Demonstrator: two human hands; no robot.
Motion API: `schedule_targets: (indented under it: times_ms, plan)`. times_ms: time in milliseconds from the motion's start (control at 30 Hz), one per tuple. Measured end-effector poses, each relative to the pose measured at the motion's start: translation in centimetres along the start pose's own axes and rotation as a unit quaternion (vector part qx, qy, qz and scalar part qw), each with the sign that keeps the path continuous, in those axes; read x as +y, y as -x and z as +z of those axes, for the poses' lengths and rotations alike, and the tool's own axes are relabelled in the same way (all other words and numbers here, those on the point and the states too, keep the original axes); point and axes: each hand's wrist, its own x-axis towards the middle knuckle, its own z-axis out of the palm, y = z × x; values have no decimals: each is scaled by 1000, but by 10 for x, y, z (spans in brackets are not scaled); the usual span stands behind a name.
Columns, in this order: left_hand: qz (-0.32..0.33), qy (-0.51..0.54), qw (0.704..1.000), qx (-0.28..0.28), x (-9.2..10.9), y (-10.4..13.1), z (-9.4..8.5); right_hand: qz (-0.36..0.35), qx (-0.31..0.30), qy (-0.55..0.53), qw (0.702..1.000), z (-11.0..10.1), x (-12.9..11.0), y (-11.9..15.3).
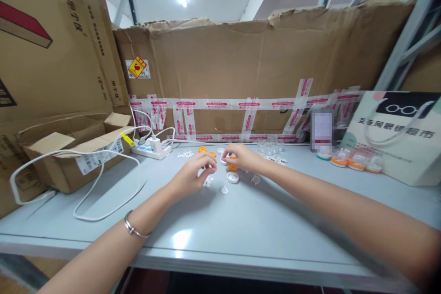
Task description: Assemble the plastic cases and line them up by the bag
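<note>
My left hand (197, 171) hovers over the grey table, palm inward. Its fingers are curved and the thumb stands apart, with nothing visible between them. Close under it lie small white plastic pieces (208, 182). My right hand (243, 158) reaches in among the parts with its fingertips drawn together at a white ring (223, 161); what they pinch is too small to tell. Partly under that hand is an orange ring-shaped cap (233, 163). In front sits a round white cap (233, 177), with a small white cone-shaped piece (224, 190) nearby. Another orange cap (202, 149) lies behind my left hand.
Clear plastic cups (270, 147) stand behind my right forearm. Several lidded containers (357, 161) and a paper bag (396, 142) are at the right. A power strip (151, 148), a looping white cable (139, 174) and an open carton (74, 151) occupy the left. Large cardboard (213, 64) walls the back.
</note>
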Motion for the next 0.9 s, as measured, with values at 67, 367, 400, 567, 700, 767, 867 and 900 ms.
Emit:
schedule_targets:
  times_ms: [67,367,400,567,700,767,867,900]
  plan:
    - [-3,-35,998,48,-9,0,-9,0,-32,48,998,6,-1,-27]
    - [-16,-79,995,64,-24,4,-25,-65,-67,176,980,28,-8,-67]
    - [-15,-80,995,64,-24,3,-26,-69,-56,176,980,24,-8,-64]
    - [-9,-76,994,78,-23,2,-26,-73,16,148,986,-7,-16,-23]
    - [0,-56,997,49,-19,2,-20,-200,47,92,974,-15,-27,38]
    - [5,-44,999,25,-16,2,-16,-252,75,85,961,-9,-30,63]
    - [7,-32,999,-3,-11,3,-9,-262,109,102,954,0,-29,79]
    - [5,-30,999,-13,-10,4,-7,-258,117,107,953,3,-28,79]
